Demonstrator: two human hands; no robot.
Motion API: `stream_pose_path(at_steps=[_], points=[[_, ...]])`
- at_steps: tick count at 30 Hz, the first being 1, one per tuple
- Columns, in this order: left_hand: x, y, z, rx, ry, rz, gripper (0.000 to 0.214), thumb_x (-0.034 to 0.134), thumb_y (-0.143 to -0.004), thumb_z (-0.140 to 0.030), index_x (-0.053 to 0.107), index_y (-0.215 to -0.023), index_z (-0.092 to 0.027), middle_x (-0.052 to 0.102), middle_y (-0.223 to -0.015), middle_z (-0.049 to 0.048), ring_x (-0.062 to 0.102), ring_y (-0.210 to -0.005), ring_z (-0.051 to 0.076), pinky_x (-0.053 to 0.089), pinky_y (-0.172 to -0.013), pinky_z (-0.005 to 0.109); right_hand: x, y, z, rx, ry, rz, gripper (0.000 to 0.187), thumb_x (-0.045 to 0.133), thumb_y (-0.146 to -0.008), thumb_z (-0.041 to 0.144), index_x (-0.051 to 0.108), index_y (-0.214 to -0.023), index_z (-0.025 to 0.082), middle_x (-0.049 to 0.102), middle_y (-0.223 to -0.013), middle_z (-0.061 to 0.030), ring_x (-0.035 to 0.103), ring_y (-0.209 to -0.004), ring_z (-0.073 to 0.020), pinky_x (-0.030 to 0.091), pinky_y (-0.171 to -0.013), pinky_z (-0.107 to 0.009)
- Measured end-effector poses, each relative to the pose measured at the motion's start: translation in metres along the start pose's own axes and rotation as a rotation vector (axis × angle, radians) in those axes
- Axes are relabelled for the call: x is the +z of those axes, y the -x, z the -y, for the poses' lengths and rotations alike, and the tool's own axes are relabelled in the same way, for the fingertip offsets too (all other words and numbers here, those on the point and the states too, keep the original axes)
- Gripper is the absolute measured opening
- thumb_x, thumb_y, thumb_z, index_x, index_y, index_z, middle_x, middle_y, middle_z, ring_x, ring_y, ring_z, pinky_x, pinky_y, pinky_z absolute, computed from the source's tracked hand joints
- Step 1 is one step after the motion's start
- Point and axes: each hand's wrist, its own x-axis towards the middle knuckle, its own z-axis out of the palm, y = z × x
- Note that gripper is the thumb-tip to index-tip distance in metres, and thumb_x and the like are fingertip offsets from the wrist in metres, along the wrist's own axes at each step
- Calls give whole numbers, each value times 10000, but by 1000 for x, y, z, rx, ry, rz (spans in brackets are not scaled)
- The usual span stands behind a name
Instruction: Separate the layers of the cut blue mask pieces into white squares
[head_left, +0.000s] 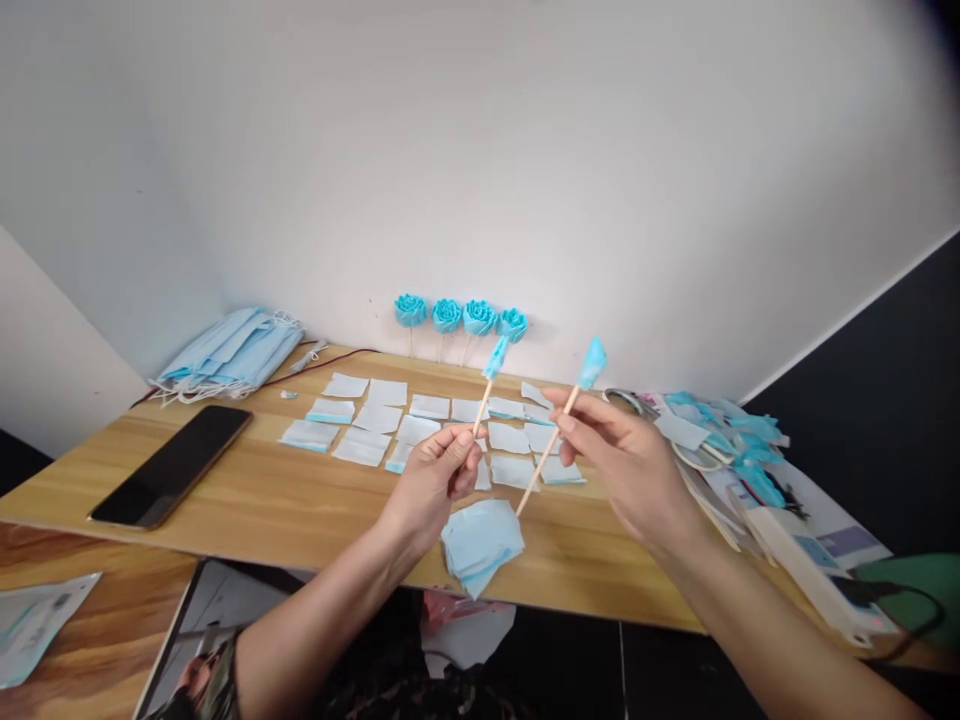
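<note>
My left hand (439, 465) pinches a thin wooden stick (484, 405) tipped with a blue wrapped bud (496, 357). In my right hand (615, 450) is another wooden stick (546, 455), slanting down to the left, with a blue piece (592, 362) around its upper end. Both sticks are held above the table, apart from each other. Below them lies a pile of pale blue fabric pieces (484, 540) near the table's front edge. Rows of white and blue cut pieces (360, 447) are spread behind my hands. Several blue fabric roses (447, 316) on sticks stand against the wall.
A stack of face masks (232, 350) lies at the back left, with a black phone (174, 465) in front. Blue scraps (757, 450) and a white power strip (821, 570) crowd the right side. A plastic packet (41, 620) rests at lower left.
</note>
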Motion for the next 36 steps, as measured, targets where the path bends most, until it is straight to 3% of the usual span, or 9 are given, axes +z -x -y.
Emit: stream_pose_path(at_steps=[4, 9, 16, 22, 27, 30, 33, 36], points=[[-6, 2, -5, -7, -4, -4, 409, 759, -762, -482, 644, -935, -129, 442, -596, -63, 285, -469, 29, 156, -497, 222, 7, 10, -7, 24, -104, 51, 224, 731, -819, 413, 754, -998, 281, 615, -766, 5, 547, -594, -121, 450, -582, -307], [-13, 5, -7, 32, -131, 49, 347, 704, -818, -467, 670, -931, -141, 458, -605, -48, 311, -487, 42, 178, -498, 224, 23, 11, -4, 93, -260, 95, 215, 741, -804, 420, 754, -920, 240, 610, -778, -7, 554, -596, -115, 465, -555, -292], [-22, 10, -14, 137, -347, -5, 323, 707, -807, -463, 674, -839, -143, 501, -619, -33, 325, -499, 52, 214, -501, 227, 48, 0, 2, 128, -485, 71, 266, 787, -752, 340, 712, -997, 268, 563, -744, 26, 507, -590, -99, 446, -491, -241], [-28, 9, -17, 147, -471, -48, 334, 706, -792, -482, 689, -812, -149, 524, -614, -22, 370, -531, 77, 282, -522, 222, 63, -7, -2, 102, -527, 90, 271, 769, -771, 378, 714, -1000, 245, 540, -710, 37, 469, -539, -82, 421, -484, -245], [-37, 9, -19, 188, -549, -82, 291, 739, -763, -422, 716, -887, -159, 590, -667, 3, 512, -636, 121, 401, -618, 235, 66, -14, -11, 131, -493, 98, 250, 795, -743, 390, 720, -903, 213, 534, -691, 30, 485, -549, -88, 443, -495, -252], [-63, 15, -36, 279, -666, -195, 250, 721, -775, -394, 703, -867, -162, 595, -647, -4, 541, -631, 121, 423, -619, 227, 59, -12, -16, 166, -455, 111, 298, 816, -724, 370, 735, -970, 222, 511, -690, 30, 483, -575, -96, 471, -503, -251], [-108, 32, -65, 363, -950, -386, 268, 688, -792, -406, 706, -879, -153, 670, -715, 21, 586, -659, 138, 449, -626, 231, 40, -5, -23, 200, -438, 52, 403, 837, -701, 364, 739, -1075, 252, 506, -682, 32, 460, -568, -92, 473, -490, -238], [-156, 58, -91, 358, -1379, -390, 285, 617, -860, -422, 731, -917, -167, 737, -865, 59, 636, -738, 164, 469, -665, 245, 19, -1, -35, 230, -439, -34, 442, 864, -659, 405, 759, -1063, 261, 477, -658, 28, 431, -579, -91, 448, -467, -213]])
